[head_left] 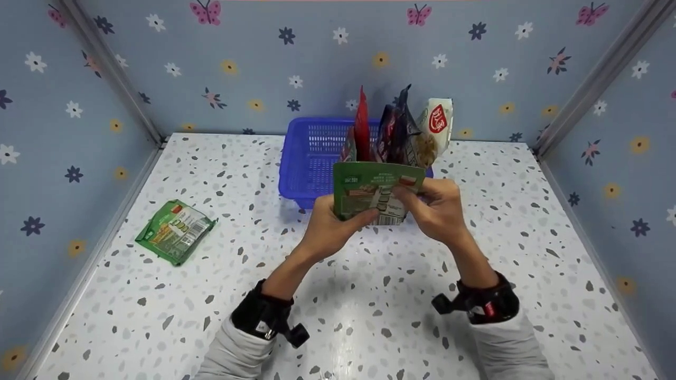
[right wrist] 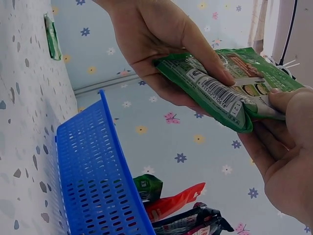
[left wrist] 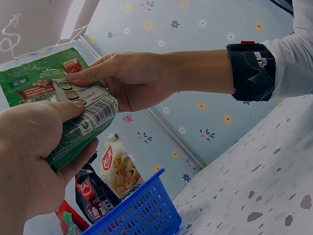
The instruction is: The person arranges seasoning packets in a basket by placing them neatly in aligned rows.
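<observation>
Both hands hold one green food packet (head_left: 364, 184) up in front of the blue basket (head_left: 309, 158). My left hand (head_left: 330, 227) grips its left side, thumb across the printed face. On the other side my right hand (head_left: 438, 208) pinches the packet, its thumb lying on the front. The barcode on the packet shows in both wrist views. Behind it, several packets stand upright in the basket: a red one (head_left: 362, 126), a dark one (head_left: 404, 129) and a cream one (head_left: 438, 124) with a red label. The held packet hides part of the basket's front.
A second green packet (head_left: 177, 232) lies flat on the speckled white table (head_left: 253, 316), left of the basket. Blue flowered wall panels (head_left: 317, 58) enclose the table at the back and both sides. The basket stands near the back panel.
</observation>
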`<state>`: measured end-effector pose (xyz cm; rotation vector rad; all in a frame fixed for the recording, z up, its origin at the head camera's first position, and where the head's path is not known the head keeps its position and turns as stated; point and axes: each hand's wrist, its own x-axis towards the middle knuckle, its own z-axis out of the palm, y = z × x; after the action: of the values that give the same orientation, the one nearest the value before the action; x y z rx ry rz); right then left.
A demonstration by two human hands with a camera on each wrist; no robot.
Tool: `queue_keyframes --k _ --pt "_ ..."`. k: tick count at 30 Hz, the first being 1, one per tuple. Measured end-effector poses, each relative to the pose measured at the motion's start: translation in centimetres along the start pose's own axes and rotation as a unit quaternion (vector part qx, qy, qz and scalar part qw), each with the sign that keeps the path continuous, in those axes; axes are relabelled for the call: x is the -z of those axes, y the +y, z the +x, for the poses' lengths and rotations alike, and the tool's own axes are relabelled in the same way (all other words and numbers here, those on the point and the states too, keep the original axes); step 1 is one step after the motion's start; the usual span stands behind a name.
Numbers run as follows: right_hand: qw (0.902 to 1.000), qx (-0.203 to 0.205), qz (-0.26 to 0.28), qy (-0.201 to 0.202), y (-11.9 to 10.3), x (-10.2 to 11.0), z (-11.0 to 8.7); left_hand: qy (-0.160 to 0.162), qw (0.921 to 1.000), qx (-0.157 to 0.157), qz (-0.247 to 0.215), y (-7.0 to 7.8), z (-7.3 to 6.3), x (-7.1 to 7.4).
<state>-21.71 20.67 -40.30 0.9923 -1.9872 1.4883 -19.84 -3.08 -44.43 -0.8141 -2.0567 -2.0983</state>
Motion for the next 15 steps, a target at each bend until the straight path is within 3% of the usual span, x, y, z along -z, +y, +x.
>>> queue_keyframes --k 15 --pt "0.9999 -0.015 0.007 0.0 -0.03 -0.11 -0.08 0.029 0.9995 0.011 0.009 0.14 -0.09 0.06"
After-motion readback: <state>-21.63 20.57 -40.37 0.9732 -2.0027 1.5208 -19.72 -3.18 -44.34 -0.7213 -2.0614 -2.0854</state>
